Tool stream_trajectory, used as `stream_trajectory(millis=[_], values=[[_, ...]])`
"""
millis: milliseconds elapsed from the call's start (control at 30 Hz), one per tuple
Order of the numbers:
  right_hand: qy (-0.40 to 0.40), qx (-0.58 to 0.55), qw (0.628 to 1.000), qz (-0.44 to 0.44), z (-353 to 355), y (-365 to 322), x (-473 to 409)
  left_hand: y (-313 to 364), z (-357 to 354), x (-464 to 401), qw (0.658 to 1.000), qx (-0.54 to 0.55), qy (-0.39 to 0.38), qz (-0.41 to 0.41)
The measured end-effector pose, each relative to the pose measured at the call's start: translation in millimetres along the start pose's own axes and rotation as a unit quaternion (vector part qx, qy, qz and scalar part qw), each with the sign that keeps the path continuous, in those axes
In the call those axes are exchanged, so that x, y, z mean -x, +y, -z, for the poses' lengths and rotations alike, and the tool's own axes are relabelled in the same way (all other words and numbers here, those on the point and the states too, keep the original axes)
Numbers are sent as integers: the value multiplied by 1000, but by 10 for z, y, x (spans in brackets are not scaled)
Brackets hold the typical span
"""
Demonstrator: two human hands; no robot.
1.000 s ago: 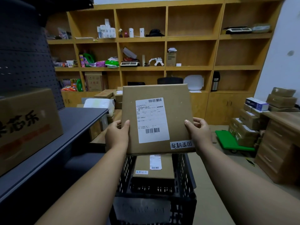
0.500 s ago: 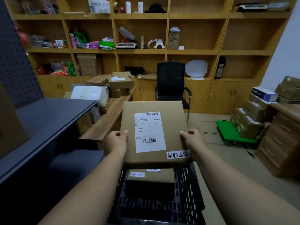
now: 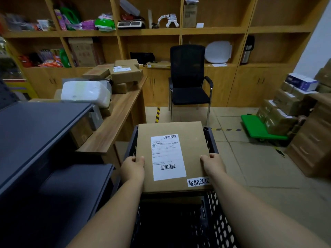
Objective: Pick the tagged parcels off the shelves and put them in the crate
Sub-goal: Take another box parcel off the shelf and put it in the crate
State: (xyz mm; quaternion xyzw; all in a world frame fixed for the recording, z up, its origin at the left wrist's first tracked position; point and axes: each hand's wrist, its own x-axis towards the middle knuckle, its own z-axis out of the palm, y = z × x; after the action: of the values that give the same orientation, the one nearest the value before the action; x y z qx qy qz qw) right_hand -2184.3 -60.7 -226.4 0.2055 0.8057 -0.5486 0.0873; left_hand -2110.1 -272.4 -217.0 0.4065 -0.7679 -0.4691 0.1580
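A flat brown cardboard parcel (image 3: 193, 140) with a white shipping label and a small handwritten tag at its near right corner lies level over the black perforated crate (image 3: 213, 145). My left hand (image 3: 132, 168) grips its left edge and my right hand (image 3: 213, 166) grips its right edge. The parcel covers the far half of the crate's opening. A parcel lower in the crate shows only as a thin brown strip (image 3: 172, 199) under the held one.
A dark grey metal shelf unit (image 3: 35, 133) stands close on the left. Beyond it is a wooden desk (image 3: 121, 113) piled with boxes and a white package. A black chair (image 3: 188, 83), a green trolley (image 3: 256, 129) with boxes and a wooden drawer unit (image 3: 311, 145) stand ahead and right.
Both hands have lowered the parcel from chest height, label facing me, down to lie flat over the crate. My view has tilted down.
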Motion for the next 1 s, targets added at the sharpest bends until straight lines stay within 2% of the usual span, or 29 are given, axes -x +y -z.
stream_trajectory(millis=[467,1000], values=[[-28,19,998,-60,-309,321,-356,-362,-423,-281,998,-24,-18,49],[-23,84,989,-119,-567,592,-749,-643,-820,-619,992,-75,-63,83]])
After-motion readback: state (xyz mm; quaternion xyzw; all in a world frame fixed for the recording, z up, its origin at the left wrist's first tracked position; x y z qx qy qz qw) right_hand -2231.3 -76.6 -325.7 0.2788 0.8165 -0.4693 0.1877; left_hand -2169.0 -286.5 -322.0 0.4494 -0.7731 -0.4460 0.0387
